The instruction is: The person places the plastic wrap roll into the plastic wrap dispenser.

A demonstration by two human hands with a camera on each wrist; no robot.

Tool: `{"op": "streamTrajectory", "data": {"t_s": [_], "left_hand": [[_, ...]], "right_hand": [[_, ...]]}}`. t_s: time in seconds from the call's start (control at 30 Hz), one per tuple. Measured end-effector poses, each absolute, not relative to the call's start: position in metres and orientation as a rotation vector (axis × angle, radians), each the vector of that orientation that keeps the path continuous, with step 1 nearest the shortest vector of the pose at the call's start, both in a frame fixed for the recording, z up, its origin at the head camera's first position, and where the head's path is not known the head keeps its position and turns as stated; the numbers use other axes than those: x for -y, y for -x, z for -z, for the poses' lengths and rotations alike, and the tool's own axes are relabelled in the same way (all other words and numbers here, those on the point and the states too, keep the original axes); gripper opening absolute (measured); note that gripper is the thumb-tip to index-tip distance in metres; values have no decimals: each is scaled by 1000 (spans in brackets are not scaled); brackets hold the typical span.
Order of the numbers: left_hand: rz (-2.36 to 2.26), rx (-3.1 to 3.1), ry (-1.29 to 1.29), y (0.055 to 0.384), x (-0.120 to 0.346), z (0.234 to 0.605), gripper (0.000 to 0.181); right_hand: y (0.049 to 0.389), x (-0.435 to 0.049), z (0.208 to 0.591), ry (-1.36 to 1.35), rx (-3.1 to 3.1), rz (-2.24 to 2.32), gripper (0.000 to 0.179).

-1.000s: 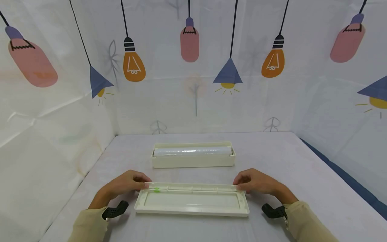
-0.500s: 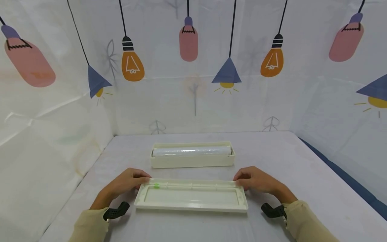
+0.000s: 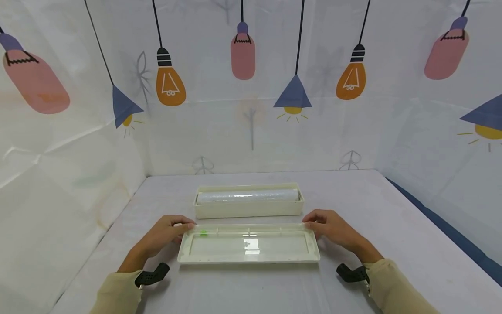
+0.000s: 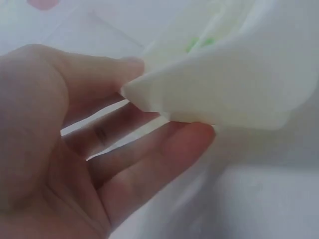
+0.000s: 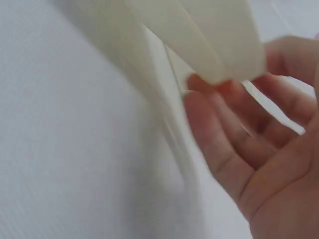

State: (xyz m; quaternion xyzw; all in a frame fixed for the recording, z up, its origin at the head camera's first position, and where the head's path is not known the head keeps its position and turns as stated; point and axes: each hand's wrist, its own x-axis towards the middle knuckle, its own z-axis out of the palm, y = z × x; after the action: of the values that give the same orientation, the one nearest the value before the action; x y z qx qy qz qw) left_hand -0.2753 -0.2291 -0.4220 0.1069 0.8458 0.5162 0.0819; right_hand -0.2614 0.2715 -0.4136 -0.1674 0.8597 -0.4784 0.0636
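Observation:
Between my hands is a long cream plastic lid (image 3: 282,244), its inner side facing up and a small green piece near its far left corner. My left hand (image 3: 166,235) pinches the far left corner, thumb on top and fingers beneath, as the left wrist view shows at the lid's end (image 4: 224,84). At the far right corner my right hand (image 3: 333,229) grips the lid the same way; in the right wrist view its fingers (image 5: 209,124) lie under the edge. Just behind the lid stands an open cream box (image 3: 251,211) holding a roll of clear plastic wrap (image 3: 247,196).
The table (image 3: 353,192) has a white cover. Behind it and at both sides hang white sheets (image 3: 219,131) printed with lamps and bulbs. A dark blue strip (image 3: 439,220) runs along the right edge.
Both hands have raised the lid and carried it away from me, toward the box. A bright reflection now shows on its inner side. The box and roll stay where they were.

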Motion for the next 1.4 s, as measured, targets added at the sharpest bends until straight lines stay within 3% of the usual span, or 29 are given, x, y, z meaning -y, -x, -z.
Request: {"op": "streamTrajectory", "data": {"t_s": [0.27, 0.5, 1.4], "left_hand": [[-1674, -2545, -385, 273, 223, 418, 30], [-1777, -2589, -506, 271, 219, 410, 25], [-1956, -2632, -425, 269, 219, 409, 43]], "right_hand": [[266, -270, 419, 178, -2509, 1700, 59], [268, -269, 414, 139, -2359, 1746, 81], [265, -274, 414, 445, -2269, 1843, 58]]}}
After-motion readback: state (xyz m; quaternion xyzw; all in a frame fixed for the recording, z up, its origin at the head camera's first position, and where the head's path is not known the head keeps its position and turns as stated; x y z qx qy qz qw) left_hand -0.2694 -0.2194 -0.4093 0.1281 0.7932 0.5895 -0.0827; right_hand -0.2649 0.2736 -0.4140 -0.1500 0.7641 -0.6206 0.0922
